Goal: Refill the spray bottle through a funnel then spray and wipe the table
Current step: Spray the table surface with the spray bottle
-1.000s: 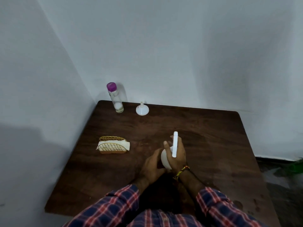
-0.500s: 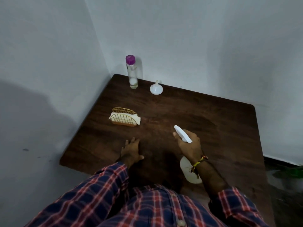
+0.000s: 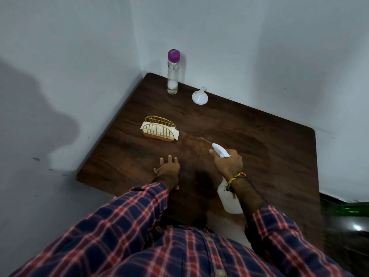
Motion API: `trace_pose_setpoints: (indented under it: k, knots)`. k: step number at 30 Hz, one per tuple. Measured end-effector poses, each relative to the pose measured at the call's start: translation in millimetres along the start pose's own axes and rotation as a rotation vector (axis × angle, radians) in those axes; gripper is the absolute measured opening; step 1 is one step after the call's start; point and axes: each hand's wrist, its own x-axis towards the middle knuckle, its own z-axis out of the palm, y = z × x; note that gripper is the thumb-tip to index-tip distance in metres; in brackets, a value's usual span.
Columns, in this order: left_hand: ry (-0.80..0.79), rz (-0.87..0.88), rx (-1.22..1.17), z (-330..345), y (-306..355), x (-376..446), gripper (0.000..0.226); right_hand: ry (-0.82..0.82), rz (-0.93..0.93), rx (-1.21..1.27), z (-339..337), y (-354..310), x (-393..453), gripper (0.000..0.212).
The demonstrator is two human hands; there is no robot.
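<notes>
- We see the right hand (image 3: pixel 228 163) gripping the neck of the white spray bottle (image 3: pixel 229 198), its fingers curled round the trigger head, which points to the far left.
- The bottle's body hangs below the wrist, over the near part of the counter (image 3: pixel 269 148); a thin streak of spray shows just off the nozzle.
- The left hand (image 3: pixel 167 170) rests flat on the counter, fingers straight and spread, holding nothing, to the left of the right hand and apart from the bottle.
- A yellow thread band (image 3: pixel 235 176) sits on the right wrist.
- Both sleeves are a blue and red checked shirt (image 3: pixel 139 236).
- The counter is dark brown wood, set into a corner of pale walls (image 3: pixel 259 47).
- On its left side, beyond the left hand, stands a gold wire holder (image 3: pixel 159 129) with white napkins (image 3: pixel 157 131) in it.
- At the far corner a tall clear bottle with a purple cap (image 3: pixel 173 72) stands upright.
- Just right of it a white funnel (image 3: pixel 199 96) sits mouth down, spout up.
</notes>
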Motion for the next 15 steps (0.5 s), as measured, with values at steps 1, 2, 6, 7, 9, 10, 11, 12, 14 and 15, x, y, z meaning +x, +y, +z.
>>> trace_pose_setpoints:
  k: [1, 2, 6, 7, 9, 10, 11, 12, 14, 15]
  knots:
    - [-0.006, -0.001, 0.002, -1, 1, 0, 0.126, 0.003, 0.018, -0.003, -3, 0, -2, 0.053]
    - [-0.010, -0.002, 0.005, -1, 1, 1, 0.126, -0.007, 0.008, -0.021, -5, 3, -4, 0.052]
    - [-0.002, -0.007, 0.023, 1, 0, 1, 0.126, -0.204, -0.152, -0.162, -6, 19, -20, 0.052]
    - [0.004, -0.008, 0.020, 2, 0, 1, 0.126, -0.235, -0.162, -0.201, -6, 25, -25, 0.060]
    - [0.014, -0.009, 0.008, 4, 1, 0, 0.126, -0.288, -0.172, -0.284, -4, 35, -35, 0.061]
    - [0.022, -0.009, 0.000, 5, 1, -1, 0.126, -0.305, -0.171, -0.320, -2, 39, -41, 0.057]
    - [0.037, -0.008, -0.009, 7, 0, -1, 0.125, -0.314, -0.164, -0.351, -1, 44, -45, 0.058]
    - [0.054, -0.002, -0.014, 9, -1, -2, 0.124, -0.323, -0.152, -0.376, 1, 50, -49, 0.063]
    - [0.091, 0.015, -0.017, 15, -5, -5, 0.121, -0.326, -0.135, -0.433, 2, 58, -52, 0.056]
    - [0.110, 0.025, -0.015, 18, -6, -6, 0.119, -0.317, -0.145, -0.451, 2, 61, -54, 0.048]
